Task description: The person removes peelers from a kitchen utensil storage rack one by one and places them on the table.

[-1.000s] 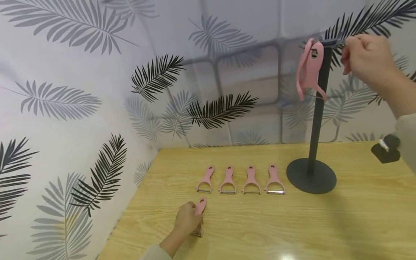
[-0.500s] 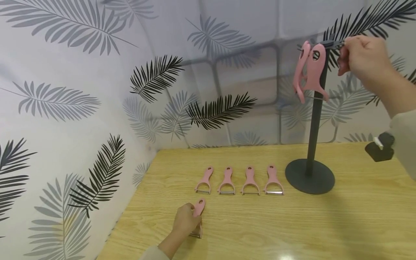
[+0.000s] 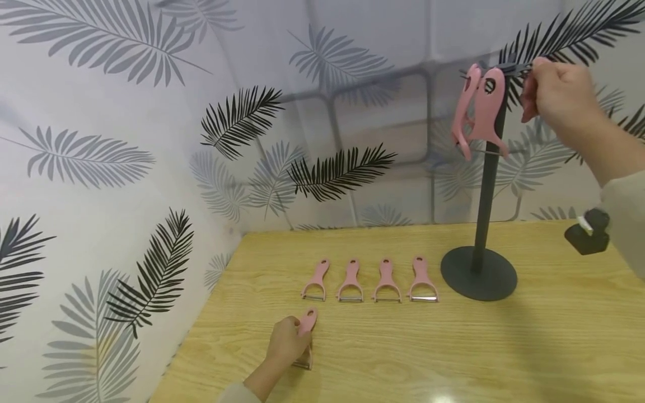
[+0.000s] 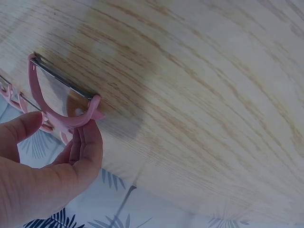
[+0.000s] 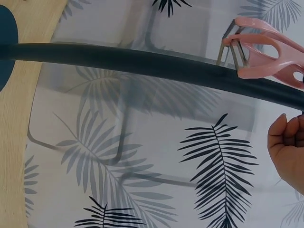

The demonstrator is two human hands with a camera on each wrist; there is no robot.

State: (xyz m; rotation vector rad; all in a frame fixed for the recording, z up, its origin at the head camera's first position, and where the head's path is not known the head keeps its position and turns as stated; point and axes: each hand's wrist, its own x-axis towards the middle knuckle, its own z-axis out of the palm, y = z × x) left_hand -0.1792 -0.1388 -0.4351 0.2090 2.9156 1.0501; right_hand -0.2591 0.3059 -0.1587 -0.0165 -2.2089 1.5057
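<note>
My left hand (image 3: 288, 342) pinches a pink Y-shaped peeler (image 3: 308, 321) low over the wooden table at the front left. In the left wrist view, thumb and fingers hold this peeler (image 4: 35, 90) near the base of its fork, with the metal blade pointing away from the palm. At the upper right, my right hand (image 3: 566, 92) pinches the end of a dark hook arm (image 3: 516, 68) at the top of a black stand (image 3: 485, 201). Pink peelers (image 3: 487, 109) hang by their handle holes from the stand's other side. The right wrist view shows the curled fingers (image 5: 280, 130) below the pole.
Several pink peelers (image 3: 386, 274) lie in a row on the table (image 3: 393, 347), handles toward the back. The stand's round black base (image 3: 478, 274) rests right of them. A small black object (image 3: 587, 235) shows by the right sleeve. Leaf-patterned cloth (image 3: 342, 123) covers the wall behind.
The stand's top has turned slightly, so the hanging peelers now sit a little further apart. My right hand has shifted slightly left, still at the hook arm. The left hand keeps its peeler in place.
</note>
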